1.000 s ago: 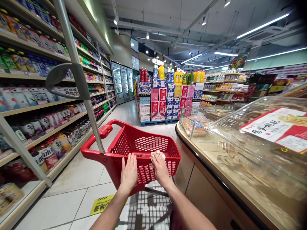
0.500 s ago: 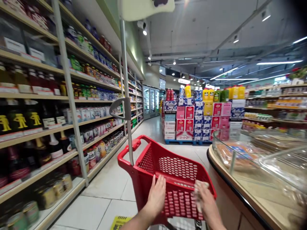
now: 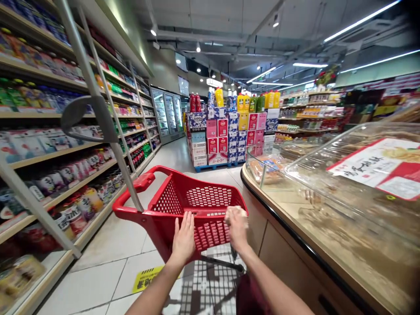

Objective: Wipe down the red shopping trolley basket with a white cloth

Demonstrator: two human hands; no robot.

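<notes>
A red plastic shopping cart (image 3: 157, 227) stands side-on in front of me, its basket lattice-walled with nothing visible inside. My left hand (image 3: 184, 236) lies flat on the near side wall, fingers stretched up to the rim. At the right end of the basket, my right hand (image 3: 237, 232) is closed round a crumpled pale cloth (image 3: 239, 213) at the top rim. Part of the cloth is hidden behind the fingers. A grey metal pole (image 3: 126, 175) with a dark grey loop bracket (image 3: 106, 118) rises from the cart's handle end.
Shelves of packaged goods (image 3: 72, 183) line the left. A counter (image 3: 288, 232) with a black edge and clear-lidded food trays (image 3: 341, 162) stands close on the right. Stacked drink cartons (image 3: 223, 140) sit on a blue pallet ahead. A yellow sign (image 3: 147, 278) lies on the tiled floor.
The view has turned right, so the cart and shelves sit further left and more of the counter shows. My right hand has moved up with the cloth to the rim; my left stays on the side wall.
</notes>
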